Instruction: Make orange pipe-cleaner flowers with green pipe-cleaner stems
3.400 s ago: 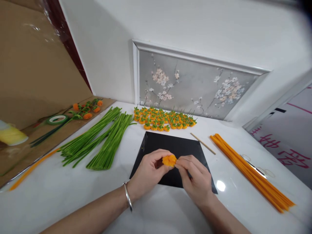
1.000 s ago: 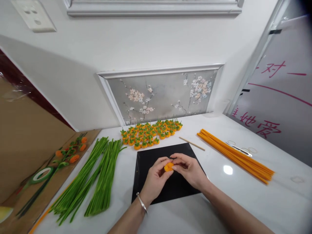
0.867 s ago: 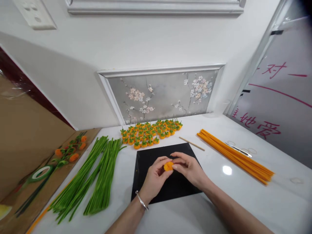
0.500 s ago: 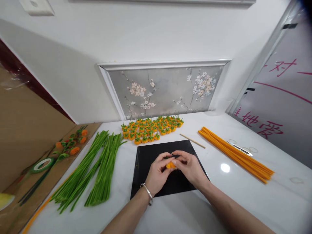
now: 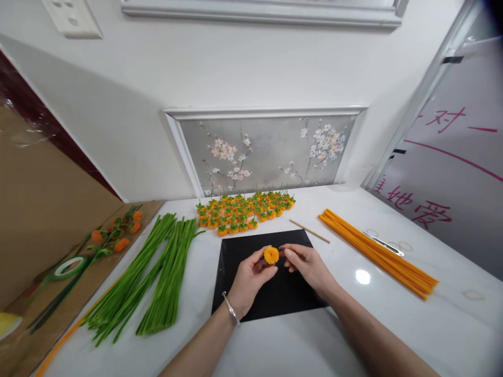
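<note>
Above the black mat [image 5: 255, 309], my left hand [image 5: 253, 275] grips a small orange flower [image 5: 271, 255], whose round face with a dark centre is turned up toward me. Just right of the flower is my right hand [image 5: 304, 264], its thumb and index finger pinched together; whatever may be between them is too small to make out. Behind the mat stand rows of orange flower heads [image 5: 233, 229] with green tops and thin stems pointing up.
Two bundles of green stems [image 5: 167, 283] lie on the left. Orange stems [image 5: 377, 251], tweezers [image 5: 383, 244] and a thin stick [image 5: 309, 231] are at right. Green tape [image 5: 70, 267] and several orange flowers [image 5: 121, 244] rest on cardboard at far left.
The flower has turned to show its full face and sits slightly higher. My right fingers have come off it and moved a little right. The camera view has tilted slightly up.
</note>
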### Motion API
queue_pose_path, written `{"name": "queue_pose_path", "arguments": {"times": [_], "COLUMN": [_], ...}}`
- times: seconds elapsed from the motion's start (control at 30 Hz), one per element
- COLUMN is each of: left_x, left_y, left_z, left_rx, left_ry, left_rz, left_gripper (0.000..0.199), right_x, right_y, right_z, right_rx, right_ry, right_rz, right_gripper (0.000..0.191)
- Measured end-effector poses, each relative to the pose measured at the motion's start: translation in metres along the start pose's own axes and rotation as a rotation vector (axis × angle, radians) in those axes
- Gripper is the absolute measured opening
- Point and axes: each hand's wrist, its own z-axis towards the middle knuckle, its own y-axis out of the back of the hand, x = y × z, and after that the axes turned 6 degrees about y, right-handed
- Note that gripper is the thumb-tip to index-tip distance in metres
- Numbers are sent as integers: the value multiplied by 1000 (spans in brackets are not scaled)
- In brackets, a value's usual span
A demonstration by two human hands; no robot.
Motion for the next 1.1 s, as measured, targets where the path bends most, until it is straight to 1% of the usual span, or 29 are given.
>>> {"name": "queue_pose_path", "arguments": {"times": [0.17,0.33,0.5,0.67,0.73,0.87,0.97,1.1], "left_x": [0,-3,-2,-3,-4,-3,-1,5], "left_y": [2,-2,-5,-4,-4,-5,-4,-1], "left_z": [0,-2,-2,-1,-1,-2,-2,-2], "left_rx": [2,2,3,-59,-64,-92,-96,-49], "left_ry": [33,110,158,219,230,194,145,-35], "left_rz": [-85,-204,-225,-326,-351,-296,-177,86], "left_gripper": [48,33,31,32,33,28,34,43], "right_x": [1,0,-1,0,0,-2,-3,-2], "right_y": [-2,-6,-11,-9,-7,-6,-7,-9], "right_z": [-1,-1,-2,-2,-1,-1,-2,-3], "right_rx": [-10,-11,-21,-31,-27,7,13,22], "right_ry": [-33,-37,-40,-4,19,26,19,8], "right_rz": [32,72,104,131,138,135,131,142], "right_gripper": [43,40,36,36,37,30,27,27]}}
